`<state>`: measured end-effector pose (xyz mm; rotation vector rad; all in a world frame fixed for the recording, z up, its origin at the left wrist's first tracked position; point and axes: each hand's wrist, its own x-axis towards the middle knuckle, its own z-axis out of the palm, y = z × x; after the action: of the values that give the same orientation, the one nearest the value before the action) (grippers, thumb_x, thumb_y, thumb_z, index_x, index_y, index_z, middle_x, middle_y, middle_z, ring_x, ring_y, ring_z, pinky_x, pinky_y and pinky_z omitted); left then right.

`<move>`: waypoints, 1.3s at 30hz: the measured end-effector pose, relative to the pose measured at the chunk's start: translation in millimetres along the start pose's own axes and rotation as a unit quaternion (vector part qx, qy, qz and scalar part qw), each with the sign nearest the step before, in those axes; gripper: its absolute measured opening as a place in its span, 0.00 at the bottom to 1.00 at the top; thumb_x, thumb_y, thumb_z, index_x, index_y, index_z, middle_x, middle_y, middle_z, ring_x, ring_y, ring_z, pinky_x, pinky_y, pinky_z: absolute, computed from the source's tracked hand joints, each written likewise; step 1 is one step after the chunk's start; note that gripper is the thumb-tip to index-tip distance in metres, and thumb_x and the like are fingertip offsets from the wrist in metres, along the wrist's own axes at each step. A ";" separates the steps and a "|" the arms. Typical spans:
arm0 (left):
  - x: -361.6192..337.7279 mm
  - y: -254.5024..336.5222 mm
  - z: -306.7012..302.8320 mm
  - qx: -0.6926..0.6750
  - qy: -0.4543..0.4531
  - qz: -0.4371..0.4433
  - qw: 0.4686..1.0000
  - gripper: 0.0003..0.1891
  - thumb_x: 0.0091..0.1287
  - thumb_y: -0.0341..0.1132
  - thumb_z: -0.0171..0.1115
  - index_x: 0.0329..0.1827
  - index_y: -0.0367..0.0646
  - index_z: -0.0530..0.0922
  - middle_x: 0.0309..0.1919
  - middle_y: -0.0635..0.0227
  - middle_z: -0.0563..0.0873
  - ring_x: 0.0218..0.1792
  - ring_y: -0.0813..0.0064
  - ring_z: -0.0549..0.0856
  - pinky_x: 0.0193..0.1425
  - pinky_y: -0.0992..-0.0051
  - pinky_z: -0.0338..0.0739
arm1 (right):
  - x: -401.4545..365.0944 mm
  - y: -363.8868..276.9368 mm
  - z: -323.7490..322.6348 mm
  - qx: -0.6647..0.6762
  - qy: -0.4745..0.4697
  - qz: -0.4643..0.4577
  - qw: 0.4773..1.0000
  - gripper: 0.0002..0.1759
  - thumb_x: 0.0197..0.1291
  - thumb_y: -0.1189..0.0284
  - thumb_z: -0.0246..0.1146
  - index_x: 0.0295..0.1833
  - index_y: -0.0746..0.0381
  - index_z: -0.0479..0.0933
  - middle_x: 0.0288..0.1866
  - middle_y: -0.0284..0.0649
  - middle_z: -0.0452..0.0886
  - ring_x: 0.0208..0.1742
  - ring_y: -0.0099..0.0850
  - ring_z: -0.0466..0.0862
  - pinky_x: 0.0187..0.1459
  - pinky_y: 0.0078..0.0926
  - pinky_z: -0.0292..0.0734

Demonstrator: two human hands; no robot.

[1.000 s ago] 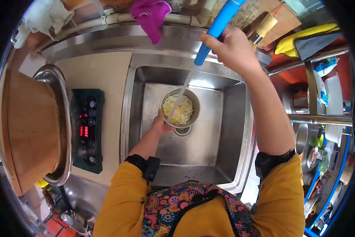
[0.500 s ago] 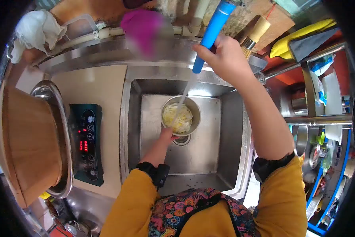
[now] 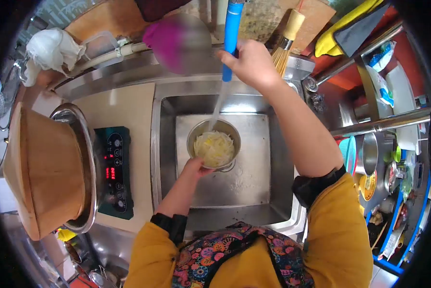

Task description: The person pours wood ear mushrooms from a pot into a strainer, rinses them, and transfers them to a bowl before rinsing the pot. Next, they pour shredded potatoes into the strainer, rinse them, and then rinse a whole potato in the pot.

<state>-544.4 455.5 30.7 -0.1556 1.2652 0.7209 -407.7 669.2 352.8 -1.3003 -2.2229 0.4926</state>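
Observation:
In the sink (image 3: 254, 187) stands a round metal bowl (image 3: 237, 139) filled with pale yellow-white shredded vegetable (image 3: 215, 149). My left hand (image 3: 196, 166) grips the bowl's near-left rim, fingers curled under its side. Above the sink's far edge, my right hand (image 3: 254, 62) is wrapped round a blue hose (image 3: 232, 33) that points downward. A stream of water (image 3: 218, 110) runs from its end into the bowl. The drain is mostly hidden below the bowl.
Left of the sink, an induction cooker (image 3: 114, 173) with a lit red display sits beside a large wooden steamer (image 3: 52, 168) in a metal pan. A bamboo brush (image 3: 285, 43) stands behind the sink. Shelves with dishes (image 3: 369, 153) are at right.
The whole view has shifted a little. The hose has swung more upright, and the water now lands nearer the bowl's far side. Both hands keep their holds.

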 end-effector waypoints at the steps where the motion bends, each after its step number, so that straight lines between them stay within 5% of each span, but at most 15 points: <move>1: -7.3 -1.7 0.6 -0.002 -0.015 0.001 1.000 0.20 0.65 0.30 0.49 0.61 0.39 0.65 0.48 0.51 0.79 0.40 0.54 0.84 0.35 0.61 0.86 | -1.4 -1.8 -5.4 -0.013 -0.038 0.019 0.999 0.21 0.52 0.55 0.61 0.29 0.65 0.79 0.23 0.51 0.78 0.30 0.50 0.80 0.36 0.42 0.76; 6: -20.7 -10.3 10.5 0.022 -0.024 0.066 0.997 0.20 0.65 0.31 0.50 0.61 0.40 0.66 0.47 0.52 0.80 0.41 0.56 0.84 0.35 0.60 0.86 | 8.7 11.1 -33.5 0.005 -0.153 -0.095 0.984 0.21 0.54 0.56 0.60 0.35 0.66 0.79 0.27 0.52 0.80 0.33 0.48 0.81 0.38 0.38 0.76; 8: -21.9 -15.1 1.8 -0.003 -0.067 0.087 0.994 0.21 0.64 0.32 0.51 0.62 0.43 0.65 0.47 0.55 0.80 0.39 0.55 0.85 0.33 0.59 0.85 | 22.4 24.7 -79.6 0.001 -0.023 -0.163 0.986 0.18 0.60 0.60 0.57 0.39 0.67 0.78 0.32 0.43 0.83 0.34 0.28 0.83 0.38 0.26 0.77; 10: -31.6 -12.8 8.5 -0.026 -0.053 0.099 0.993 0.22 0.64 0.31 0.51 0.62 0.44 0.65 0.47 0.55 0.80 0.40 0.56 0.84 0.32 0.58 0.85 | 33.4 -15.3 -133.8 -0.088 0.234 -0.104 0.963 0.20 0.64 0.58 0.52 0.44 0.64 0.78 0.31 0.39 0.82 0.32 0.24 0.81 0.36 0.21 0.75; 13: -34.6 -9.7 11.0 -0.008 -0.021 0.108 0.994 0.22 0.63 0.30 0.51 0.62 0.45 0.65 0.47 0.54 0.80 0.41 0.56 0.84 0.31 0.58 0.85 | 37.4 -99.3 -132.1 -0.085 0.284 -0.164 0.941 0.27 0.65 0.54 0.49 0.41 0.72 0.76 0.38 0.56 0.81 0.41 0.51 0.81 0.45 0.43 0.73; 16: -38.2 -7.0 14.3 -0.033 -0.016 0.112 0.993 0.23 0.62 0.28 0.51 0.62 0.45 0.65 0.48 0.54 0.80 0.40 0.55 0.84 0.31 0.58 0.85 | 71.3 -96.3 -107.4 -0.176 0.364 -0.153 0.902 0.26 0.65 0.54 0.49 0.42 0.69 0.75 0.35 0.53 0.82 0.38 0.47 0.82 0.41 0.42 0.73; 18: -46.2 -3.1 14.8 -0.054 -0.024 0.100 0.993 0.23 0.62 0.27 0.51 0.62 0.45 0.65 0.48 0.53 0.80 0.40 0.54 0.84 0.32 0.58 0.86 | 101.0 -73.3 -110.6 0.088 0.298 -0.148 0.939 0.26 0.65 0.52 0.50 0.42 0.67 0.75 0.35 0.46 0.82 0.35 0.41 0.81 0.38 0.40 0.72; 23: -46.9 -4.0 6.1 -0.034 -0.010 0.060 0.998 0.23 0.62 0.26 0.49 0.63 0.45 0.65 0.48 0.53 0.80 0.42 0.53 0.84 0.33 0.58 0.86 | 105.0 -43.7 -116.8 0.479 0.155 -0.094 0.859 0.26 0.64 0.49 0.50 0.44 0.63 0.76 0.39 0.36 0.80 0.39 0.26 0.78 0.38 0.34 0.71; 25: -55.9 -6.8 5.5 -0.028 -0.003 0.074 0.997 0.21 0.64 0.29 0.49 0.61 0.39 0.65 0.48 0.52 0.79 0.41 0.55 0.84 0.35 0.61 0.86 | 82.4 -32.8 -101.7 0.463 0.262 -0.076 0.844 0.26 0.66 0.51 0.48 0.44 0.65 0.75 0.33 0.37 0.80 0.33 0.24 0.78 0.34 0.29 0.72; 27: -65.5 -7.8 6.3 -0.032 -0.004 0.083 0.996 0.20 0.66 0.31 0.49 0.60 0.36 0.64 0.48 0.52 0.79 0.40 0.56 0.84 0.37 0.62 0.86 | 39.2 -7.6 -96.9 0.261 -0.024 -0.117 0.958 0.24 0.65 0.52 0.49 0.48 0.61 0.77 0.30 0.35 0.78 0.27 0.21 0.77 0.30 0.17 0.71; 29: -72.3 -10.7 5.4 -0.040 -0.011 0.084 0.996 0.20 0.66 0.32 0.48 0.60 0.37 0.65 0.48 0.52 0.79 0.40 0.56 0.84 0.37 0.62 0.86 | 4.5 -18.6 -58.3 0.221 -0.177 -0.015 0.959 0.23 0.61 0.51 0.59 0.45 0.61 0.75 0.31 0.33 0.77 0.31 0.19 0.74 0.35 0.20 0.71; 30: -70.3 -13.3 5.3 -0.027 -0.012 0.085 0.996 0.20 0.67 0.32 0.48 0.61 0.37 0.65 0.48 0.53 0.80 0.40 0.56 0.84 0.37 0.62 0.86 | 4.2 -3.2 -24.7 0.263 -0.129 -0.117 0.949 0.21 0.57 0.54 0.65 0.43 0.62 0.76 0.28 0.32 0.76 0.28 0.19 0.73 0.31 0.22 0.71; 34: -55.7 -8.3 10.8 -0.026 -0.019 0.086 0.996 0.20 0.67 0.31 0.45 0.63 0.43 0.63 0.49 0.55 0.80 0.40 0.56 0.85 0.32 0.63 0.86 | 10.2 -8.7 -7.2 0.168 -0.106 -0.004 0.980 0.14 0.59 0.64 0.63 0.41 0.65 0.77 0.22 0.30 0.75 0.22 0.18 0.72 0.24 0.19 0.68; 35: -52.9 -6.7 12.3 -0.038 -0.020 0.083 0.996 0.21 0.67 0.30 0.44 0.64 0.46 0.63 0.49 0.56 0.80 0.40 0.56 0.85 0.29 0.64 0.86 | 12.1 -5.7 -4.4 0.162 -0.065 -0.026 0.984 0.15 0.55 0.64 0.64 0.35 0.67 0.76 0.21 0.44 0.78 0.24 0.32 0.80 0.30 0.31 0.74; 39: -36.7 4.0 14.8 -0.065 -0.024 0.086 0.994 0.21 0.66 0.29 0.45 0.63 0.46 0.62 0.49 0.57 0.79 0.40 0.56 0.85 0.29 0.64 0.86 | 7.4 -0.3 -12.7 0.102 -0.045 -0.036 0.993 0.16 0.53 0.63 0.65 0.33 0.68 0.75 0.22 0.50 0.77 0.27 0.43 0.80 0.33 0.37 0.73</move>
<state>-538.9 450.8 69.8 -0.1353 1.1959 0.9499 -403.4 676.1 365.0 -1.1100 -2.2168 0.7424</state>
